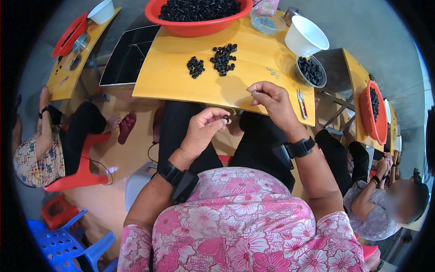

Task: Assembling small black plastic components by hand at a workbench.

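My left hand [199, 132], just off the table's near edge, pinches a small black plastic piece [226, 119] between thumb and fingertips. Over that same edge, my right hand [275, 102] closes thumb and forefinger on a tiny silvery spring [253, 93]. Several similar small springs [273, 72] lie on the yellow table [167, 86] beyond my right hand. Two loose heaps of black plastic pieces are farther off: a smaller heap [195, 67] on the left and a larger heap [223, 60] beside it.
A red basin [199, 28] full of black pieces stands at the back. To the right are a white tub [306, 36], a clear bowl of black pieces [311, 71] and red-handled snips [302, 104]. A clear container [266, 22] holds small metal parts. People sit at tables on both sides.
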Available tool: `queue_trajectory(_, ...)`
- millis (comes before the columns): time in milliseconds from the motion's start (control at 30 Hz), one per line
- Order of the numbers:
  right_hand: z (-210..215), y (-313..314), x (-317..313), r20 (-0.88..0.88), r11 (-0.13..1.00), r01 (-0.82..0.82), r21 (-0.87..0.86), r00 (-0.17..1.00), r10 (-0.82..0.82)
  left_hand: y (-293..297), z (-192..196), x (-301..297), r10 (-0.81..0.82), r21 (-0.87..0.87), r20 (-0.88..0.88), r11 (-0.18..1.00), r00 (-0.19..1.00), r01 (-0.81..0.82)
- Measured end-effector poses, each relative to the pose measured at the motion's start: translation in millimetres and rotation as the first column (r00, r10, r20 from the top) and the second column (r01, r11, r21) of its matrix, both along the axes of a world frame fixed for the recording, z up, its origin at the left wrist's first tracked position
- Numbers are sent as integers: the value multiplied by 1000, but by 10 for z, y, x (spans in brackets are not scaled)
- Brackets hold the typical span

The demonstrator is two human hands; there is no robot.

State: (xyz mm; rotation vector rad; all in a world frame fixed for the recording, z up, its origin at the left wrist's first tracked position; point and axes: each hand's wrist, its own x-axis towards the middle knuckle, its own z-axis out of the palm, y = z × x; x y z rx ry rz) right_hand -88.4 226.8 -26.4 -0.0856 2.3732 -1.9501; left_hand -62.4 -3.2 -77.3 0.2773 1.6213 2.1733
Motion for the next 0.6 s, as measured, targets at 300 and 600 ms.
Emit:
queue_trajectory(300, 502, -272, 635, -49, 990, -139, -40, 989, 137, -25, 547, 328, 12, -49, -130, 999, 991, -19)
queue_trajectory(600, 672, -402, 986, -220, 986, -156, -51, 965, 141, -25, 822, 594, -48, -38, -248, 999, 968, 40)
